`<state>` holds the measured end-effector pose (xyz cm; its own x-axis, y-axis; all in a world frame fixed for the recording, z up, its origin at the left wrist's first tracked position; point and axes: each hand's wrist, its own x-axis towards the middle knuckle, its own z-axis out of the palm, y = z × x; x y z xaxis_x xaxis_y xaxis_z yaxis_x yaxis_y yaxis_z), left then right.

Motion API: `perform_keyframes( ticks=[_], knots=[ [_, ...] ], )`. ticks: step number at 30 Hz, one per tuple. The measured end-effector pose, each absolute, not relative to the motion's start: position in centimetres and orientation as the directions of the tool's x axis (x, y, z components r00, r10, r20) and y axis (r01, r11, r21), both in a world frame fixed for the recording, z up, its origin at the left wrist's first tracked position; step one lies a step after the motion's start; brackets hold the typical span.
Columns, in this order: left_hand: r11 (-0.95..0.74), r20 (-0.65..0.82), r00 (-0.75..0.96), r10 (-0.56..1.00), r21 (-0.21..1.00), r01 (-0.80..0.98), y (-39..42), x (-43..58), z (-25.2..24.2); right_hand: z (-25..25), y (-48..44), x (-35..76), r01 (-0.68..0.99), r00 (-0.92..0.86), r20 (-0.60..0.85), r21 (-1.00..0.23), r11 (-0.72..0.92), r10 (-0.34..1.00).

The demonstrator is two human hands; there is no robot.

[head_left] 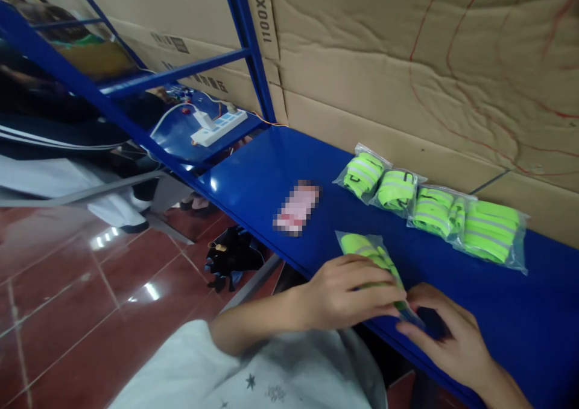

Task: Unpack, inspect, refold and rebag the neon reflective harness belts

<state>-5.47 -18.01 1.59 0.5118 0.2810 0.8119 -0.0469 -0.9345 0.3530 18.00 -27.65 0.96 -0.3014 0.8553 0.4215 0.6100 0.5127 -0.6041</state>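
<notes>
On the blue table (280, 174) lies a clear plastic bag with a neon yellow-green reflective band (367, 250) inside. My left hand (346, 291) rests over the bag's near end, fingers closed down on it. My right hand (446, 333) pinches the bag's lower right end between thumb and fingers. Further back, a row of several bagged bands (434, 211) of the same kind lies along the cardboard wall.
A blurred pink item (296, 207) lies on the table left of the bags. A white power strip (219, 126) with cables sits at the far left end. Cardboard sheets (407, 65) back the table. A dark bag (233, 258) lies on the red tiled floor below.
</notes>
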Motion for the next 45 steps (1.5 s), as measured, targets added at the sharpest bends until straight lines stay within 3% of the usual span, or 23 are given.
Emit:
perform_keyframes(
  ticks=[5,8,13,15,18,22,27,29,37,41,45],
  knots=[
    [-0.82,0.771,0.445,0.455,0.558,-0.129,-17.8,-7.4,3.0,2.1,-28.0,18.6,0.606,-0.313,0.442,-0.589,0.535,0.841],
    [-0.768,0.715,0.512,0.477,0.622,-0.154,-18.2,-8.4,4.4,2.7,-28.3,18.9,0.476,-0.259,0.483,-0.69,0.546,0.836],
    [-0.67,0.625,0.676,0.391,0.697,-0.257,-18.2,-9.2,4.6,2.8,-28.9,18.5,0.24,-0.158,0.387,-0.877,0.415,0.909],
    [-0.523,0.544,0.655,0.524,0.813,-0.257,-18.0,-9.1,4.2,2.5,-29.1,18.3,0.213,-0.125,0.359,-0.901,0.378,0.925],
    [-0.133,0.306,0.581,0.754,0.938,-0.32,-18.1,-8.5,4.0,2.0,-29.3,18.2,0.117,-0.037,0.276,-0.953,0.279,0.96],
    [0.171,0.124,0.624,0.771,0.904,-0.391,-18.4,-7.2,3.4,1.5,-28.9,18.3,-0.134,0.108,0.008,-0.991,0.022,0.994],
    [0.44,-0.221,0.553,0.804,0.846,-0.301,-17.4,-5.3,-0.3,0.9,-27.0,18.5,-0.235,0.202,-0.271,-0.946,-0.222,0.941],
    [0.445,-0.263,0.502,0.824,0.849,-0.284,-16.9,-5.0,-1.4,0.6,-26.6,18.8,-0.184,0.178,-0.254,-0.958,-0.222,0.951],
    [0.289,-0.129,0.551,0.824,0.933,-0.214,-17.2,-7.0,-0.6,0.7,-27.1,19.6,0.1,0.004,-0.004,-0.995,-0.004,1.0],
    [0.217,-0.109,0.481,0.87,0.961,-0.175,-17.7,-6.9,-1.1,1.2,-26.6,18.9,0.188,0.006,0.004,-0.982,0.003,1.0],
    [0.194,-0.11,0.374,0.921,0.961,-0.196,-17.5,-7.1,-1.4,1.1,-26.1,18.8,0.246,0.052,-0.077,-0.965,-0.087,0.996]
  ],
)
